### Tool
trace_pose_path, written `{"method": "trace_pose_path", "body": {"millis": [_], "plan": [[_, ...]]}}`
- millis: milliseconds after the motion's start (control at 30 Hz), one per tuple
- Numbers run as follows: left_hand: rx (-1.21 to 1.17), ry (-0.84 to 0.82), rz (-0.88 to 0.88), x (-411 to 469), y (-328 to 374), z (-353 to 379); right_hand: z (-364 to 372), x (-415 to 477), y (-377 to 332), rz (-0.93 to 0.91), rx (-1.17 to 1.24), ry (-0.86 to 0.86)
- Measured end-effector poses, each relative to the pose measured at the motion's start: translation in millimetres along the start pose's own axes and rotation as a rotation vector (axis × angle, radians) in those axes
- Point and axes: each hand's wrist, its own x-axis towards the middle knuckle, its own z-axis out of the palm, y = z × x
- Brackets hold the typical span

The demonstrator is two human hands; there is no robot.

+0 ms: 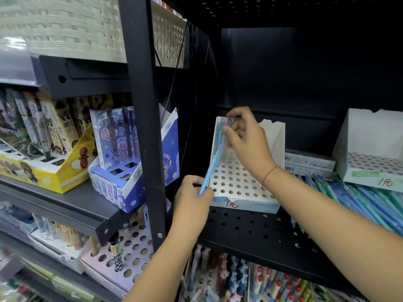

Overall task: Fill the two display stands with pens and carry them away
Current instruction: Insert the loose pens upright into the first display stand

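While both hands hold a small bunch of blue pens [214,158], the job looks to be near its start: filling the first stand. The left hand [192,195] has its fingers curled round the bottom end of the pens, right at the front left corner of the white stand [237,184]. The right hand [246,138] pinches the top end with fingers and thumb, up by the stand's tall left wall. The pens lean, with the low end to the left and the tops to the right.

Every hole I can see in the white stand has nothing in it. The second stand [370,166] sits well off to the right on the same black shelf [250,227], and its holes look bare too. So most of the job is not done yet.

Next, I guess, a pen must be stood up straight and its tip put down into a hole. The holes are small and close together, so each tip has to be aimed with care. One hand needs to pull a pen out of the bunch while the other holds the others.

To the right of the white stand lies a big pile of pens [359,199], blue and green, flat on the shelf. Some flat boxes [309,161] are stacked behind them. A black post [144,105] stands just left of the left hand and could bump that arm. Past the post sit a blue box [130,171] and a yellow box [50,168] with other pens.
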Motion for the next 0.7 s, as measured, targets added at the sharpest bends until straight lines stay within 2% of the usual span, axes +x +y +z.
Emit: {"method": "trace_pose_path", "body": {"millis": [200, 300, 400, 533, 700], "plan": [[-0.004, 0.112, 0.018, -0.1, 2.0, 2.6, -4.1, 3.8, -1.7, 0.090, 0.116, -0.108], [0.008, 0.124, 0.022, -1.1, 0.6, 3.1, -11.3, 12.3, -1.5, 0.103, 0.184, -0.043], [0.010, 0.110, 0.019, -1.9, 0.4, 3.1, -14.8, 16.8, 6.0, 0.102, 0.112, 0.030], [0.002, 0.082, 0.002, -3.3, 1.6, 2.2, -10.7, 11.2, 14.1, 0.091, 0.005, 0.030], [-0.024, 0.060, -0.008, -4.0, 1.3, 1.0, -5.4, 11.5, 11.5, 0.066, 0.039, 0.039]]}}
